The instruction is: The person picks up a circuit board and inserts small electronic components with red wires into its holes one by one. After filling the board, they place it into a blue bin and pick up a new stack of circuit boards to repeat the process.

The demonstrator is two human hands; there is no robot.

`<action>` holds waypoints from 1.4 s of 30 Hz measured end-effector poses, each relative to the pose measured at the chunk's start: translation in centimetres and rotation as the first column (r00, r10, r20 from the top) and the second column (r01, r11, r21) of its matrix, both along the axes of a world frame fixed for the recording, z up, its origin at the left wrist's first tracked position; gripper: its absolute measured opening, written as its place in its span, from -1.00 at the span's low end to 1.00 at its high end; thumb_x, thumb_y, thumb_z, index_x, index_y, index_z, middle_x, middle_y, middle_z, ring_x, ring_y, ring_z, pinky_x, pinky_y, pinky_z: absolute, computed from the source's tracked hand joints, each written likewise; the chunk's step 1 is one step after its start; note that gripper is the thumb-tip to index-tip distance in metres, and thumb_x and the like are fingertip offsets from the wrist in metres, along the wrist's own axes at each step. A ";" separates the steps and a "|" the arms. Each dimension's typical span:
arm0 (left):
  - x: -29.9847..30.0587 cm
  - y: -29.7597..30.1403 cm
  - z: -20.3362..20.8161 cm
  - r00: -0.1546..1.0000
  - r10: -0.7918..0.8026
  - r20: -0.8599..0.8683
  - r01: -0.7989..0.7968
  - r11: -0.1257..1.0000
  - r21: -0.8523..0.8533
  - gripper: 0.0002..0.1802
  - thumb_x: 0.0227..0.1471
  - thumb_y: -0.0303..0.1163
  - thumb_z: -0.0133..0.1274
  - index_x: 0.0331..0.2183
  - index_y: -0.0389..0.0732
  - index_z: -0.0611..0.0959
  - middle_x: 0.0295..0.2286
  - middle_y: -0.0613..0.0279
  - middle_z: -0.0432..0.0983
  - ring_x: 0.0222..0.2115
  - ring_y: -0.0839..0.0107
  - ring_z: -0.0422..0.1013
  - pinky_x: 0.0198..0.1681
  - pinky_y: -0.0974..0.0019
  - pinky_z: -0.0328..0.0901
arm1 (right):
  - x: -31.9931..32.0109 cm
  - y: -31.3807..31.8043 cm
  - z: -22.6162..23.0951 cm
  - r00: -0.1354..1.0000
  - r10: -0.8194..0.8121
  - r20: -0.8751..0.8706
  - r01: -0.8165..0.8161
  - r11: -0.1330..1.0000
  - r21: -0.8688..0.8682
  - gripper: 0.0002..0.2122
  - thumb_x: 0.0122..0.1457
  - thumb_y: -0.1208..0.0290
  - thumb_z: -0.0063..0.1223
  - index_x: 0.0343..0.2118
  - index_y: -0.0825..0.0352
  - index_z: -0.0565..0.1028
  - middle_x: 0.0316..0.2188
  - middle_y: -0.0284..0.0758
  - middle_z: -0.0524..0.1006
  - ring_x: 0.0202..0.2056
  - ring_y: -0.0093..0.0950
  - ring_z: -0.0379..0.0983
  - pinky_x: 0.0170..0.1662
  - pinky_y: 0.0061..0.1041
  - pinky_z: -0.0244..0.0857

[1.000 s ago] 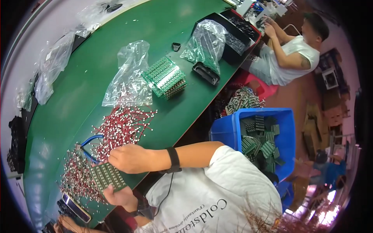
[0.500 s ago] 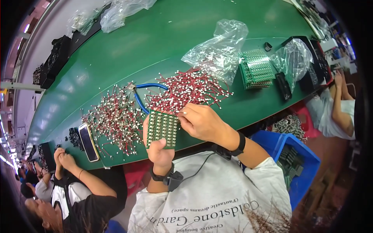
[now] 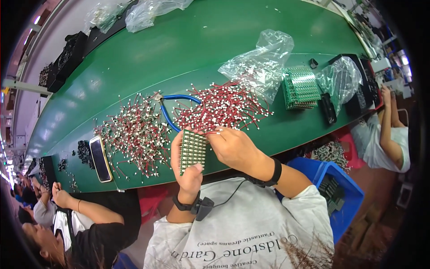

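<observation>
My left hand grips a green circuit board panel with rows of small silvery parts, thumb over its lower edge. The panel is held up in front of my chest, at a tilt. My right hand is closed in a pinch at the panel's upper right corner. From its fingertips sticks a short red wire with a light end, close to the board's edge; whether it touches the board I cannot tell. Just beyond lies a heap of red wires with white connectors, beside blue-handled pliers.
Another wire heap and a phone lie to the left. On the right are stacked green panels, a clear plastic bag and a black tool-like object. A blue bin stands beside me. Co-workers sit on both sides.
The panel has turned and now shows narrower and more steeply tilted. My right hand stays at its upper corner, where the red wire shows more plainly. The whole view has shifted slightly.
</observation>
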State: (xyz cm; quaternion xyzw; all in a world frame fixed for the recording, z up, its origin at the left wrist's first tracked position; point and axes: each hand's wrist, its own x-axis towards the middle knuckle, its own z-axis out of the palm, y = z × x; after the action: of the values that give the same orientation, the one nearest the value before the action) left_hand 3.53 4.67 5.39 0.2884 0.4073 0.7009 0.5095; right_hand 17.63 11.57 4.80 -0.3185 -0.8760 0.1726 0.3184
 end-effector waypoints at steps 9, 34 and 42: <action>-2.4 -1.3 -0.4 0.999 0.041 0.017 -0.041 0.999 0.006 -0.06 -0.33 -0.39 0.00 0.17 -0.47 0.20 0.05 -0.14 0.30 0.08 0.10 0.33 0.19 0.10 0.23 | -1.8 2.4 1.0 0.992 0.118 -0.053 -0.127 0.965 -0.232 -0.89 0.02 0.55 0.11 -0.36 0.41 0.54 -0.46 -0.17 0.56 -0.44 -0.24 0.54 -0.35 -0.36 0.44; -5.0 -2.0 -2.3 0.884 0.027 0.467 -0.065 0.996 0.065 -0.14 -0.20 -0.27 -0.05 0.17 -0.44 0.27 0.01 -0.19 0.39 0.06 -0.09 0.34 0.21 -0.07 0.20 | -2.9 13.1 1.3 0.735 -0.286 -0.615 -0.248 0.731 -0.636 -0.83 0.23 0.58 0.03 -0.14 0.47 0.50 -0.38 -0.35 0.52 -0.40 -0.59 0.50 -0.30 -0.61 0.41; -2.7 -0.5 -1.3 0.985 0.168 0.044 -0.164 0.984 -0.070 -0.20 -0.29 -0.48 -0.14 0.13 -0.43 0.29 -0.12 -0.03 0.44 -0.12 0.26 0.44 0.00 0.29 0.33 | -3.4 1.2 5.9 0.831 -0.027 -0.555 -0.303 0.816 -0.493 -0.90 0.15 0.65 0.11 -0.26 0.47 0.54 -0.39 -0.27 0.59 -0.43 -0.57 0.55 -0.41 -0.64 0.42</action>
State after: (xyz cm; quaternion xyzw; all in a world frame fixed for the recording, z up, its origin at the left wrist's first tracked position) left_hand 0.82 4.17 4.10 0.2191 0.4401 0.7340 0.4685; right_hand 14.27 12.76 10.71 -0.2687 -0.6818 0.5282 0.4288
